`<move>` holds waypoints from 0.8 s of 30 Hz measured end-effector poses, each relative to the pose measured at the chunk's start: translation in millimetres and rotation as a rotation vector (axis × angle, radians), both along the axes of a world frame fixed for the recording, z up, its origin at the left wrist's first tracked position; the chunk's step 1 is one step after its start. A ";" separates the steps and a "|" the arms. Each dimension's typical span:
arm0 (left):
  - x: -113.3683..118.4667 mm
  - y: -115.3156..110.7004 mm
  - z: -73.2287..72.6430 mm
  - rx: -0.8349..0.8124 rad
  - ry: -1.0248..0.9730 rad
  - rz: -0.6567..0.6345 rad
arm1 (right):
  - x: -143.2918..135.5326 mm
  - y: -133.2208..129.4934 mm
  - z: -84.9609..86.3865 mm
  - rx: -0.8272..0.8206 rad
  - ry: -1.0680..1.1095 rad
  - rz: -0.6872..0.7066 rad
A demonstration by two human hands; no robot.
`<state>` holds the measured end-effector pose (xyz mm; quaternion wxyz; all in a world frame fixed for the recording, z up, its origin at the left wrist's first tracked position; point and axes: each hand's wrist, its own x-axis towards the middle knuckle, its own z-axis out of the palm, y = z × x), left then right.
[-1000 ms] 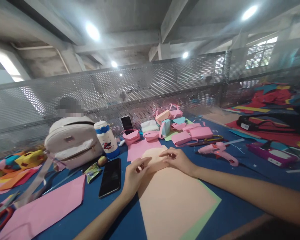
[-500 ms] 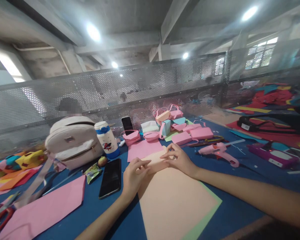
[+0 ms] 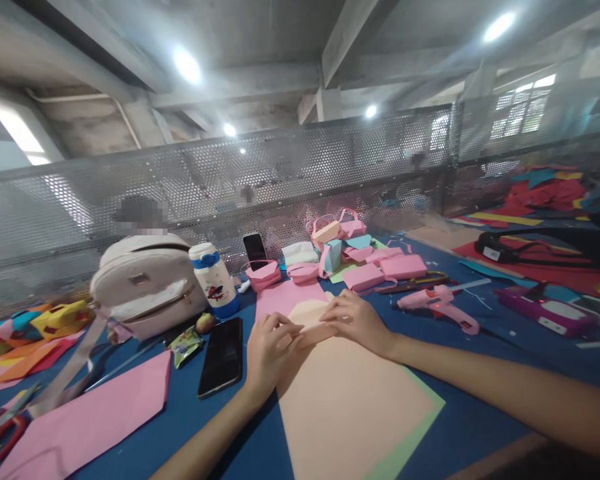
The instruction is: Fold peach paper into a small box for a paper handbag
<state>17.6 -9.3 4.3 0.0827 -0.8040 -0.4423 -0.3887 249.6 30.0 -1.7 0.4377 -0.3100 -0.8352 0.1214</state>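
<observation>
Where the bench's near edge runs under your forearms, a peach sheet (image 3: 345, 400) lies flat on the blue bench (image 3: 480, 413), with a green sheet (image 3: 410, 440) showing as a strip along its right side. Your left hand (image 3: 269, 350) and right hand (image 3: 357, 320) meet at the sheet's far end, fingertips close together and pressing on a folded-over part of the paper; neither hand is closed round anything, both lie flat on the sheet. Just left of your left hand a dark phone (image 3: 221, 355) lies face up, and beyond it toward the near left corner a pink sheet (image 3: 90, 420) is spread out. A small wrapper (image 3: 185, 345) sits beside the phone. Past your hands another pink paper (image 3: 285, 297) lies flat, touching the peach sheet's far end. To the right, a pink glue gun (image 3: 437, 303) rests on its side, well apart from your right hand. Farther back on the left stand a pale bag (image 3: 145, 283) and a white bottle (image 3: 213, 277) with a blue band. Along the far edge, by the mesh screen (image 3: 300, 173), a second phone (image 3: 255, 250) leans upright beside a cluster of small pink paper bags (image 3: 375, 267).
</observation>
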 end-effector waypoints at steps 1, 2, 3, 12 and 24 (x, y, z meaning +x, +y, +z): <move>0.1 0.2 0.3 -0.004 0.010 0.014 | -0.3 -0.1 0.3 0.001 -0.001 0.001; 0.1 0.3 0.5 -0.012 0.018 0.025 | -0.6 -0.1 0.5 -0.002 0.001 0.001; 0.1 0.4 0.7 -0.021 0.024 0.033 | -0.9 0.0 0.7 -0.007 0.004 0.001; 2.2 2.0 5.2 -0.100 0.012 0.027 | -3.2 -0.1 1.3 0.037 -0.061 -0.043; 17.2 -5.0 4.5 -0.099 0.038 0.037 | -23.7 -11.0 1.9 0.126 -0.083 -0.080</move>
